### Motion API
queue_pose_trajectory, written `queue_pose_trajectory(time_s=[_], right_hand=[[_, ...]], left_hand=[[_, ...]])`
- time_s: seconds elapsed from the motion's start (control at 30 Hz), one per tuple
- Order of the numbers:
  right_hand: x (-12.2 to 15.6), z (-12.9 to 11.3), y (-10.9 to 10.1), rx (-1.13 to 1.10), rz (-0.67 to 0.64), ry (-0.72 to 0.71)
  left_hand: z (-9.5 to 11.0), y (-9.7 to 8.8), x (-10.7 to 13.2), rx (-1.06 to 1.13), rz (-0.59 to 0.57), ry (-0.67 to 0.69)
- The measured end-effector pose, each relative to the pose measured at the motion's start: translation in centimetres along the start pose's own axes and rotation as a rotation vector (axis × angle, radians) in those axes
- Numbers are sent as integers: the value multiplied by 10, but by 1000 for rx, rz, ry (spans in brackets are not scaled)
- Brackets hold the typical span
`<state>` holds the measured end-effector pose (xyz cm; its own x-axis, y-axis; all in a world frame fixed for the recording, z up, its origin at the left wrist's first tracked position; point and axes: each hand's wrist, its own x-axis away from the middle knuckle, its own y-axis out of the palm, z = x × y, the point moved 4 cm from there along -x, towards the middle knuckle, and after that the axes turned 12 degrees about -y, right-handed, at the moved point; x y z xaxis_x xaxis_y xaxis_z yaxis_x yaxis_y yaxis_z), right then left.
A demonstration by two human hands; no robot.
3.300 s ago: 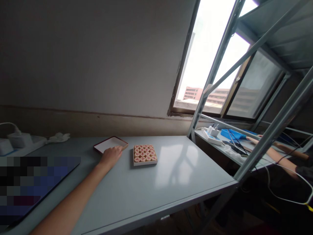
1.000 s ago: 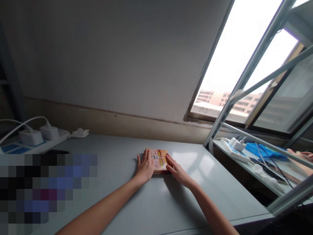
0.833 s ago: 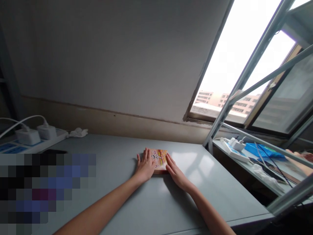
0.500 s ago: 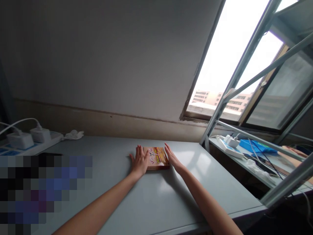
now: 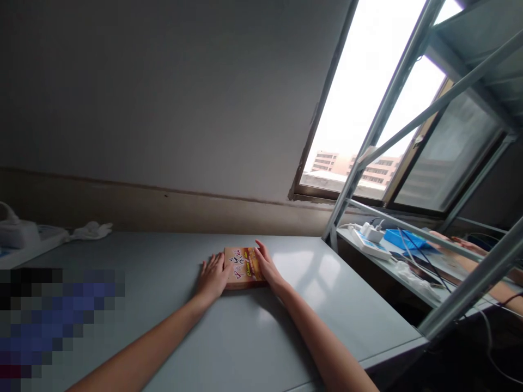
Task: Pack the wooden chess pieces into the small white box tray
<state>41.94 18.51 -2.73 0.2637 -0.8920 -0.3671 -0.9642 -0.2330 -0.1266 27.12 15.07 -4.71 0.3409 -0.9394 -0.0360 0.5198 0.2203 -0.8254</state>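
Observation:
A flat, brown-orange printed box (image 5: 242,263) with large Chinese characters and yellow lettering lies on the grey desk (image 5: 229,332). My left hand (image 5: 213,276) rests at the box's left side, its fingers spread flat on the desk and its thumb against the box edge. On the other side, my right hand (image 5: 268,268) lies along the box's right edge; its thumb reaches over the top and its fingers extend down the far right side. The box's right edge is partly hidden by that hand.
A white power strip (image 5: 53,236) with a charger and crumpled white cable is at the desk's left. A pixelated patch covers the lower left. Past the metal bed frame (image 5: 355,174), another desk bears a power strip (image 5: 370,243), a blue tray (image 5: 402,239) and another person's arms (image 5: 466,258).
The view has turned slightly right. My right hand has closed in over the box's right edge, while my left hand has flattened, its fingers spreading leftward. The box stays on the desk.

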Motion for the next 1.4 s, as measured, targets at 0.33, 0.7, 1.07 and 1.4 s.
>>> queue_pose_trajectory(time_s=[0.33, 0.7, 1.07, 1.4], right_hand=[[-2, -33, -3, -18, 84, -247], [-3, -41, -13, 55, 177, -367], [-6, -7, -23, 323, 153, -259], [53, -90, 32, -238, -297, -227]], left_hand=[[23, -34, 34, 355, 290, 421], [24, -65, 52, 123, 548, 697], [-17, -62, -4, -310, 498, 334], [-4, -59, 5, -248, 521, 395]])
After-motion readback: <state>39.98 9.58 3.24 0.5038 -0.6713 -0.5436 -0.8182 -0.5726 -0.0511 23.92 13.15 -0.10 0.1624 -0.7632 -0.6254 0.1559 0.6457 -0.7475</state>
